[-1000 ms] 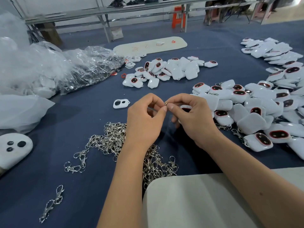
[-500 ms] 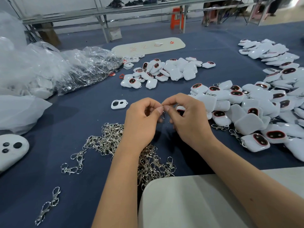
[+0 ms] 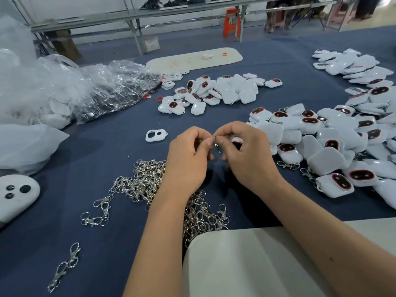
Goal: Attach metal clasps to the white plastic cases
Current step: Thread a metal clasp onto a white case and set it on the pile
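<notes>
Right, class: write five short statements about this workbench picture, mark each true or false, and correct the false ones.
1. Both hands pinch one metal clasp between them. True.
2. The heap of loose clasps lies under the left hand. True.
3. The right hand is flat on the table. False: it is raised, its grip closed on the clasp and a white case.
4. The table cover is red. False: dark blue.
5. The big pile of cases lies to the right. True.
</notes>
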Demonstrator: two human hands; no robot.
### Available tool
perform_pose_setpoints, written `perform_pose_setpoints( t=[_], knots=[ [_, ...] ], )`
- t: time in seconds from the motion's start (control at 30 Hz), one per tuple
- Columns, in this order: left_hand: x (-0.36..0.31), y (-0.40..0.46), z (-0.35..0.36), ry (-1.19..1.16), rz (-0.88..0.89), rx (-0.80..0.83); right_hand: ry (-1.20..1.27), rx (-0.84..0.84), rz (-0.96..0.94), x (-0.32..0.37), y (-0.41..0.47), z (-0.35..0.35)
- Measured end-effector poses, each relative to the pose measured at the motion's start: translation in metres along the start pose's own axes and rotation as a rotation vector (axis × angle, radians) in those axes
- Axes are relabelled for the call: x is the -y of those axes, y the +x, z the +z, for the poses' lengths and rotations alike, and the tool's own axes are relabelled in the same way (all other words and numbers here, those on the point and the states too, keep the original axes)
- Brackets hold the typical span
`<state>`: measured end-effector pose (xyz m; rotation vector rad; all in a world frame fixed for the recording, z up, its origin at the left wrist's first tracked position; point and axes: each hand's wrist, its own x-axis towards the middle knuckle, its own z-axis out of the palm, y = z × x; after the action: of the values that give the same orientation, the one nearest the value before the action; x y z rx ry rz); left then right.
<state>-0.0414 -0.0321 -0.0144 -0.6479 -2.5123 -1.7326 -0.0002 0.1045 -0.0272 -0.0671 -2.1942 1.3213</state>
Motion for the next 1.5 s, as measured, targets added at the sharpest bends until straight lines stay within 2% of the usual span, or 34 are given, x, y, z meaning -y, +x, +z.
perform_pose_setpoints(
  t=[0.57,0.97,1.17,1.33,1.5],
  knots=[
    [0.0011,-0.0007,0.0026,0.088,0.089,-0.048,0.034,-0.029,-0.01,-0.0012,-0.0008,-0.001],
    [0.0033,-0.0009,0.0032,0.188,0.302,-0.128,0.181,0.078,0.125,0.0014,-0.0008,-0.0054],
    [0.0038,-0.0006,0.0027,0.225,0.303,-0.12,0.099,0.006,0.031,-0.0012,-0.0007,-0.003],
    [0.0041,-0.0011,0.0003,0.243,0.303,-0.121,-0.131,-0.049,-0.184,-0.0009,-0.0011,-0.0026],
    [0.0002,-0.0025,0.0027,0.221,0.325,-0.15,-0.081,-0.071,-0.185,-0.0012,-0.0011,-0.0033]
  ],
)
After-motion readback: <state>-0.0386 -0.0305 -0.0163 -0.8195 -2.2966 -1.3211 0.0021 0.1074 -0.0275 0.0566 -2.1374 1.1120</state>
